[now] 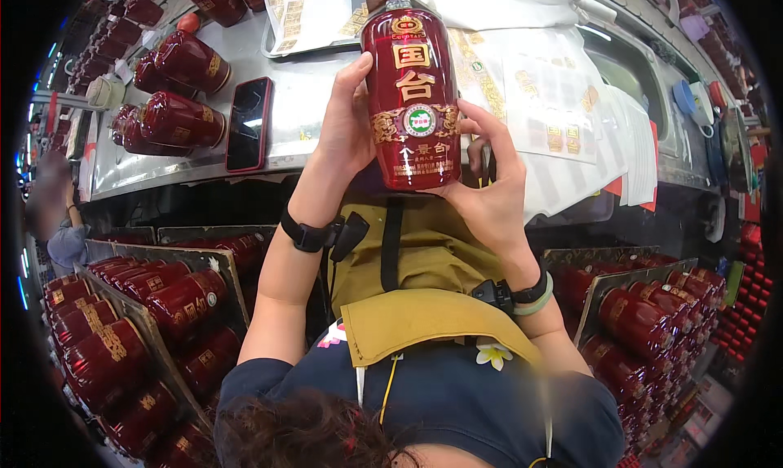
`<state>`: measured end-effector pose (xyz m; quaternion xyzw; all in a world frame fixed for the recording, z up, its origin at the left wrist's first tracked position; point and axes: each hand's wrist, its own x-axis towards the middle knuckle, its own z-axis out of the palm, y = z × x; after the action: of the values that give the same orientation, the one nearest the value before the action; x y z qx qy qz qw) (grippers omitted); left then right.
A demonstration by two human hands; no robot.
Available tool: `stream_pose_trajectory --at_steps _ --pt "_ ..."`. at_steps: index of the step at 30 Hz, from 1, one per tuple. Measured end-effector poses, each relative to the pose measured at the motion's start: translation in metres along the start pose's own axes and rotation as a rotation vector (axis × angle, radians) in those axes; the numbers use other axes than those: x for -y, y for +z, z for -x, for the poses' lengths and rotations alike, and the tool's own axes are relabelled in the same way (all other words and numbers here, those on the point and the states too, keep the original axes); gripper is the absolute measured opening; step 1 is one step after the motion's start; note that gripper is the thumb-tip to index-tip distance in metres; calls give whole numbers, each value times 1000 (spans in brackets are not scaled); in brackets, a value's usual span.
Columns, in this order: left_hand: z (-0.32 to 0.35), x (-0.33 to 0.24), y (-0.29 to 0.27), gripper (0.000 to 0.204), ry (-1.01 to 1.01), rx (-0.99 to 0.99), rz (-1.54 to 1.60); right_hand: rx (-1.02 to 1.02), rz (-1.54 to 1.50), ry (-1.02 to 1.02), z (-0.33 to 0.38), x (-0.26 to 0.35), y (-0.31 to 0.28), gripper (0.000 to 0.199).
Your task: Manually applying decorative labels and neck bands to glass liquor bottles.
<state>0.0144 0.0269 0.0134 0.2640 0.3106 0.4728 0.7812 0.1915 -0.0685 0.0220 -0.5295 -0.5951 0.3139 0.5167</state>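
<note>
A glossy dark red bottle (412, 101) with gold lettering and a round green and white emblem is held up in front of me, its neck pointing away. My left hand (349, 113) is closed against the bottle's left side, thumb near its shoulder. On the right side, my right hand (493, 162) grips the lower part, with the thumb by the base and fingers bent around the edge. Both hands share the bottle's weight over the near edge of the metal table (298, 101). Sheets of gold decals (546, 101) lie just beyond my right hand.
A phone (249, 124) with a red case rests left of the bottle. Several more red bottles (183, 119) stand at the table's left. A tray (273, 44) carries decal sheets at the back. A sink basin (624, 77) is at right. Crates of bottles (179, 301) flank me.
</note>
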Motion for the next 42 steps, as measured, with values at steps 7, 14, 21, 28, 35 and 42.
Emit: stream_pose_trajectory --at_steps 7,14,21,28,35,42 --pt "2 2 4 58 -21 65 -92 43 36 75 10 -3 -3 84" --pt "-16 4 0 68 -18 -91 -391 75 45 121 6 -13 -2 83" --pt "-27 -8 0 71 88 -189 -551 117 -33 121 -17 -21 1 80" --pt "-42 -7 -12 54 277 -204 -901 182 229 -11 -27 -32 -14 68" --pt "6 19 -19 58 548 -121 -864 76 404 223 -87 -79 -153 22" --pt "24 36 -10 62 527 -116 -877 13 996 365 -159 -143 -319 21"
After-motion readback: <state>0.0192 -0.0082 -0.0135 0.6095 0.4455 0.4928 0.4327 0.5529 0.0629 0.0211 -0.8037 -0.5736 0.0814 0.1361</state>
